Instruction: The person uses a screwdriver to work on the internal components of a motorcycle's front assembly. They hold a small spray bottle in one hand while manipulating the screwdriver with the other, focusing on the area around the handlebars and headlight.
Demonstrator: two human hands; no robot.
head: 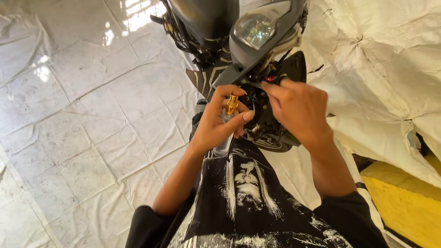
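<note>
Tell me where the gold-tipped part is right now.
The gold-tipped part sits just left of centre in the head view, pinched in the left hand, below the motorcycle's headlight and beside the right hand.

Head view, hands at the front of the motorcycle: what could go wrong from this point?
1. The left hand holds a small gold-tipped part only between fingers and thumb; it could slip and fall to the white tiled floor.
2. The right hand has its fingertips in the dark wiring under the headlight, where a finger might snag or tug a wire.
</note>
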